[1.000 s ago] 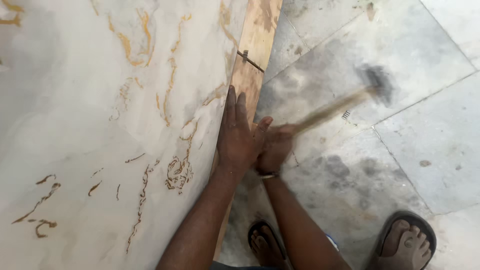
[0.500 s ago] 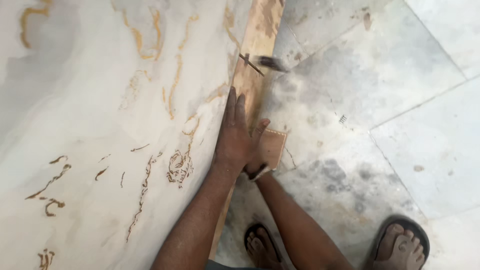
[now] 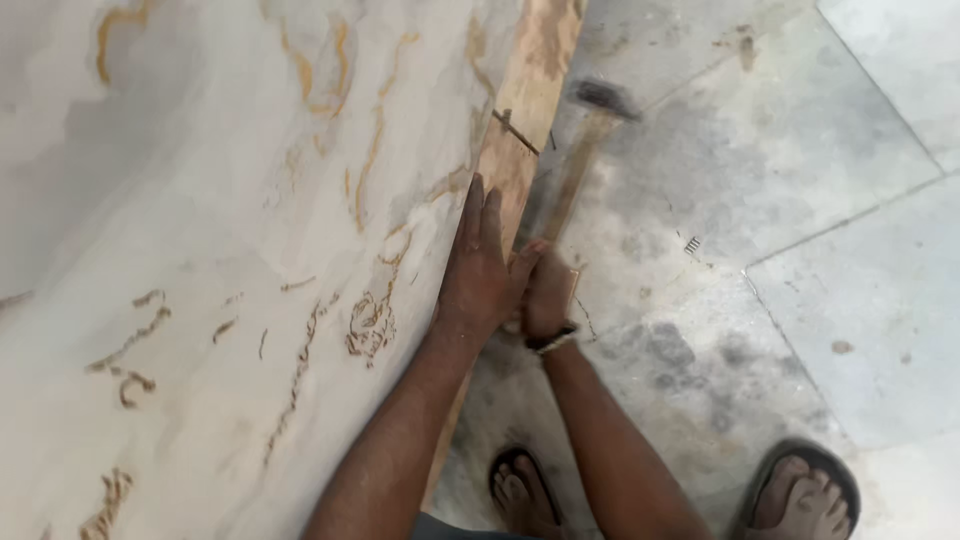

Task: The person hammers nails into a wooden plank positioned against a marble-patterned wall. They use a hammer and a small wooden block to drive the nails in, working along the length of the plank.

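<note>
left hand (image 3: 480,275) flat on plywood edge (image 3: 520,110); right hand (image 3: 548,295) fingers grip hammer (image 3: 580,165); bare floor (image 3: 800,200) rightward.

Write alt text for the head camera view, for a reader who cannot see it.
A person's left hand lies flat on a wooden strip along the edge of a marble-patterned sheet, while the right hand grips a motion-blurred hammer near a nail in the strip. Sandalled feet stand on a grey tiled floor.

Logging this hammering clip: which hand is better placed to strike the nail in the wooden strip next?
Right. The right hand grips the hammer, whose head sits beside the nail. The left hand lies flat on the wooden strip, likely steadying it.
</note>
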